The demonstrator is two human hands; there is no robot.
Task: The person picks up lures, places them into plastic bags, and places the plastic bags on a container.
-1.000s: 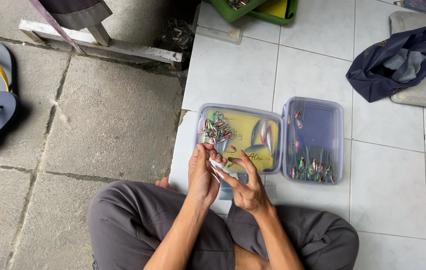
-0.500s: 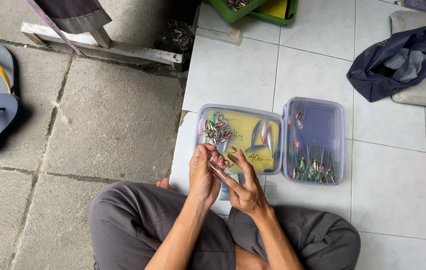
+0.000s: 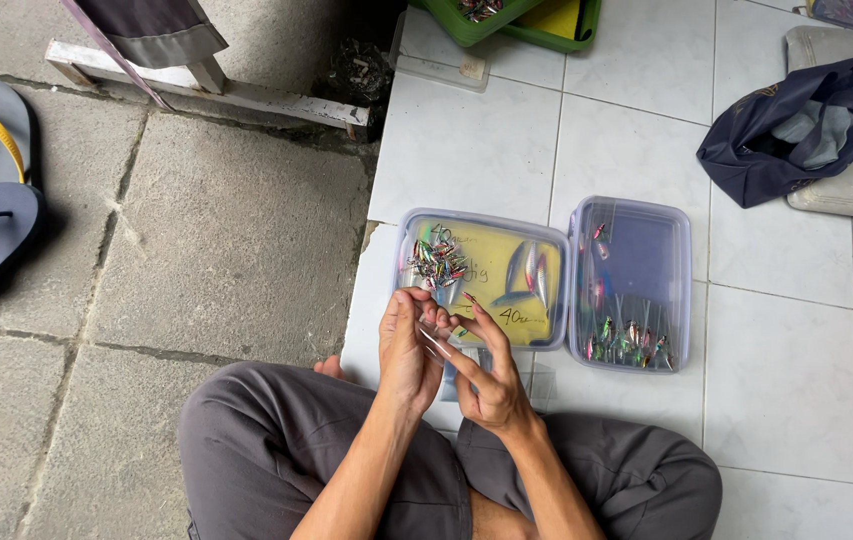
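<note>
Left hand: the left hand (image 3: 408,350) is raised above the near edge of the clear plastic box with the yellow sheet inside (image 3: 486,280); its fingers are curled and pressed on one end of a thin pale strip (image 3: 436,343).
Right hand: the right hand (image 3: 486,375) is touching the left one; the other end of the strip is pinched by its thumb and forefinger, the other fingers are spread.
Box: it is placed on the white floor tiles (image 3: 796,340), just before the crossed legs in grey trousers (image 3: 276,450).
Contents: a heap of small shiny coloured pieces (image 3: 436,262) is seen in the far left corner (what they are cannot be told).
Lid: the clear lid (image 3: 631,285) is laid open at the right, touching the box.
</note>
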